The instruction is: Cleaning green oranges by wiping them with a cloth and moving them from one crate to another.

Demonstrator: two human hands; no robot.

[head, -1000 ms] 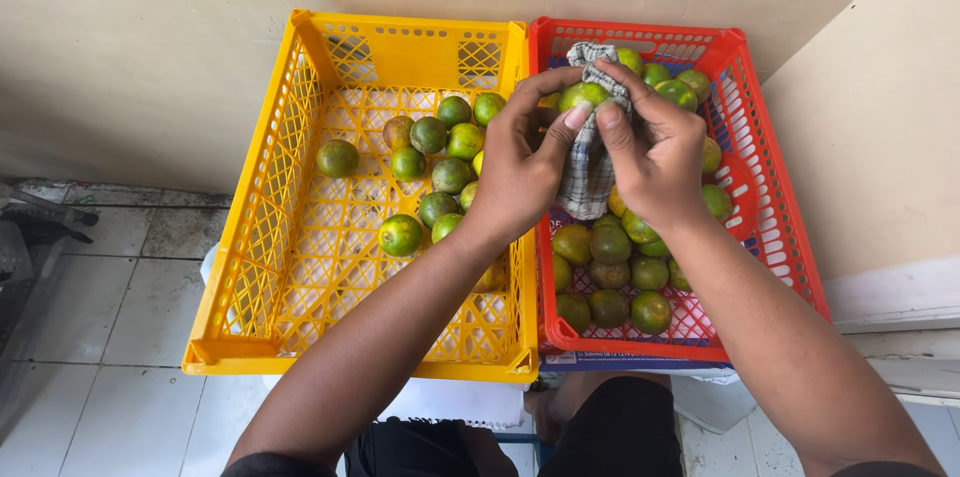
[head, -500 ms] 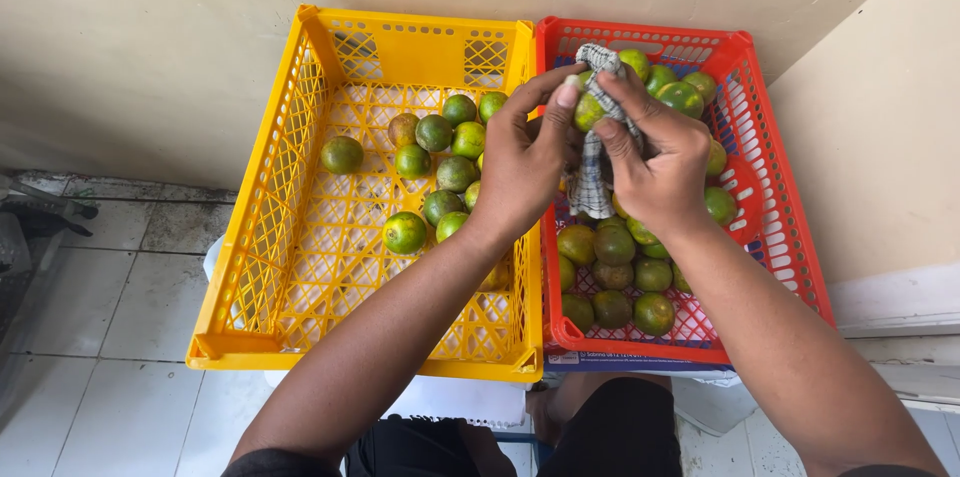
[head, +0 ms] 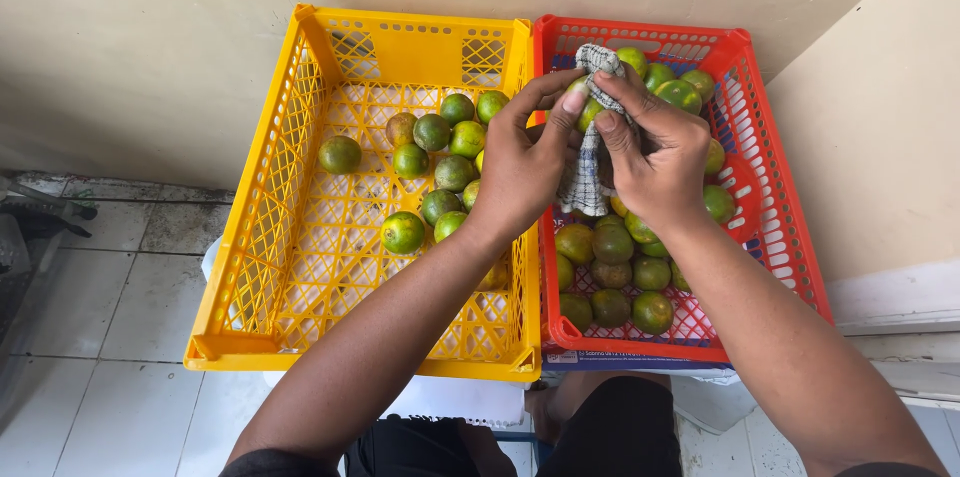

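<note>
Both hands meet over the inner wall between two crates. My left hand (head: 520, 165) grips a green citrus fruit (head: 589, 114), of which only a sliver shows between the fingers. My right hand (head: 655, 157) presses a checked grey-and-white cloth (head: 585, 182) against that fruit; the cloth hangs down below the hands. Under them, the red crate (head: 775, 227) holds several green and yellowish fruits (head: 612, 243). The yellow crate (head: 260, 237) on the left holds several more fruits (head: 402, 233), clustered at its far right side.
The crates stand side by side against a beige wall. A white tiled floor (head: 110, 287) lies to the left, with dark objects at the far left edge. A beige wall and a white ledge (head: 890, 307) are on the right. My dark-clothed knees show at the bottom.
The fruit has turned between my hands and is more covered by cloth and fingers than a second ago. My right hand shifted slightly over it. Crates and other fruits stay put.
</note>
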